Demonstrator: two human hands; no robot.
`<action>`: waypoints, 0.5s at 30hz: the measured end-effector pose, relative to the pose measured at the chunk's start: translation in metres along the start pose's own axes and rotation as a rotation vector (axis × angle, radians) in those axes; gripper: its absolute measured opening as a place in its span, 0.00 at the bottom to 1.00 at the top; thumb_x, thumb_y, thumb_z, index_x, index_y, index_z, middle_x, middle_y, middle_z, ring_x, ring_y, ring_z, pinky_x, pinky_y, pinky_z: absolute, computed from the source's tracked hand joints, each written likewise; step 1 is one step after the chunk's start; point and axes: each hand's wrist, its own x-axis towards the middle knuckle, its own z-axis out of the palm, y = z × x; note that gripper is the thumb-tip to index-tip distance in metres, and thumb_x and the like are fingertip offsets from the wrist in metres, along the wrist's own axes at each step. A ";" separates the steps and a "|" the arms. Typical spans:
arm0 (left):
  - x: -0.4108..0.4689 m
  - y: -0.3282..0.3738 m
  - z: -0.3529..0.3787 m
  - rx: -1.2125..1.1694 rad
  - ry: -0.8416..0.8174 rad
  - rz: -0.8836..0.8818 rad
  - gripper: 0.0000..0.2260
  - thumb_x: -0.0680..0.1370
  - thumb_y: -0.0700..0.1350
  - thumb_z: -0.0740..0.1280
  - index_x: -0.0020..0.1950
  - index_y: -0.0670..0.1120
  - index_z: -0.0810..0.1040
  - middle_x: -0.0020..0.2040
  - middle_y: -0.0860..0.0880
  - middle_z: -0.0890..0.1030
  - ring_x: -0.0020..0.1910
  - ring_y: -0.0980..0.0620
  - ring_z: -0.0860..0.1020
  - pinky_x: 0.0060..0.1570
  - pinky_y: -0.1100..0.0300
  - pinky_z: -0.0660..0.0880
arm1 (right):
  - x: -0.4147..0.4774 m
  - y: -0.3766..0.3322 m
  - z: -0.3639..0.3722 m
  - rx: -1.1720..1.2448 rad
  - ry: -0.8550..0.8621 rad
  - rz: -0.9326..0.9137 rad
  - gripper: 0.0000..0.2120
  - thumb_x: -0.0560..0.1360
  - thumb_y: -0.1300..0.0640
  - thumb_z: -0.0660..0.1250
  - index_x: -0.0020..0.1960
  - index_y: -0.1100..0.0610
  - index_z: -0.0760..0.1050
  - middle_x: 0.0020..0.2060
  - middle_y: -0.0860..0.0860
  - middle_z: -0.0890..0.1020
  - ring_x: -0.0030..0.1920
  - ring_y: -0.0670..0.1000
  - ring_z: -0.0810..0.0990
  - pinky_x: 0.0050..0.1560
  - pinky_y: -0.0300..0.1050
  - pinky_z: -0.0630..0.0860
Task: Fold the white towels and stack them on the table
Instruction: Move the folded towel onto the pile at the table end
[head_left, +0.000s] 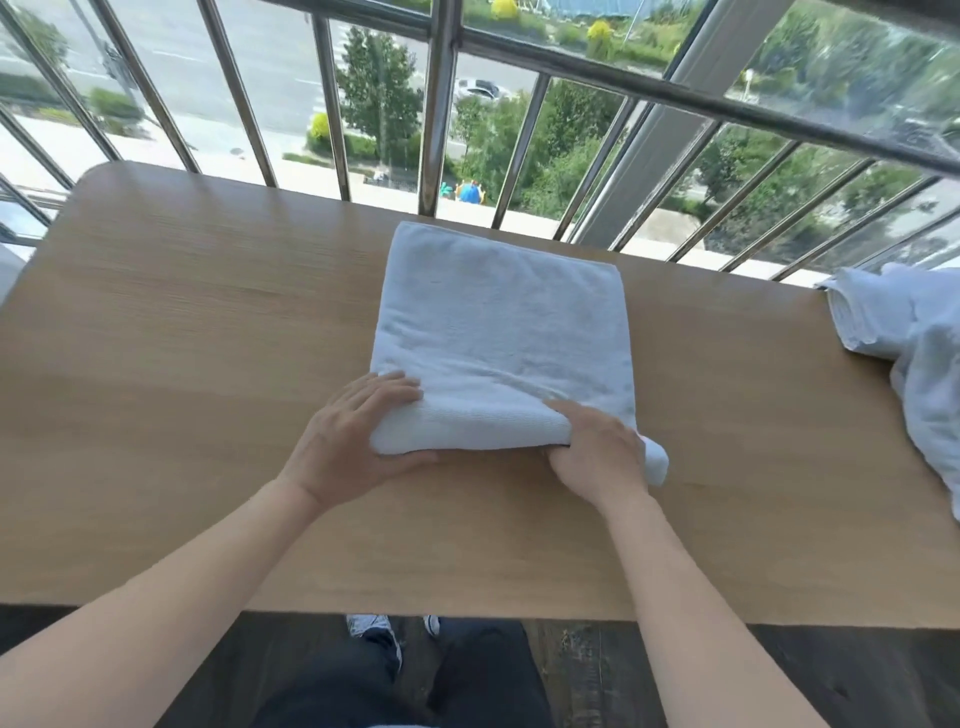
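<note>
Head view: left hand (353, 441), right hand (597, 452) grip white towel (498, 322).

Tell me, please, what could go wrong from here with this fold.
1. A corner of the towel sticks out past the right hand, so the fold may come out crooked.
2. The left hand holds only the near edge, so the layers may slip apart if it is lifted.

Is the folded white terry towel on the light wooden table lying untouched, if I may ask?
No, the left hand and right hand both hold the near edge of the white towel.
</note>
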 end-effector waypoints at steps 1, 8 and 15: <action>0.002 -0.006 -0.004 -0.050 -0.036 -0.053 0.33 0.66 0.64 0.77 0.63 0.45 0.78 0.66 0.52 0.78 0.71 0.51 0.73 0.72 0.50 0.68 | 0.006 0.001 -0.010 -0.004 -0.020 -0.013 0.25 0.72 0.52 0.64 0.68 0.35 0.71 0.57 0.44 0.82 0.60 0.53 0.78 0.55 0.48 0.69; 0.054 -0.025 -0.004 -0.367 -0.070 -0.367 0.29 0.62 0.65 0.75 0.61 0.70 0.71 0.62 0.70 0.76 0.68 0.61 0.74 0.61 0.57 0.73 | 0.059 0.001 -0.089 -0.032 -0.271 -0.106 0.02 0.69 0.49 0.65 0.38 0.45 0.73 0.39 0.43 0.78 0.44 0.50 0.77 0.37 0.43 0.66; 0.133 -0.047 0.009 -0.312 0.087 -0.562 0.20 0.64 0.82 0.58 0.48 0.74 0.75 0.44 0.69 0.80 0.42 0.67 0.79 0.36 0.57 0.72 | 0.135 -0.011 -0.134 0.100 -0.210 -0.143 0.08 0.67 0.52 0.68 0.44 0.54 0.76 0.37 0.48 0.78 0.40 0.50 0.77 0.34 0.44 0.68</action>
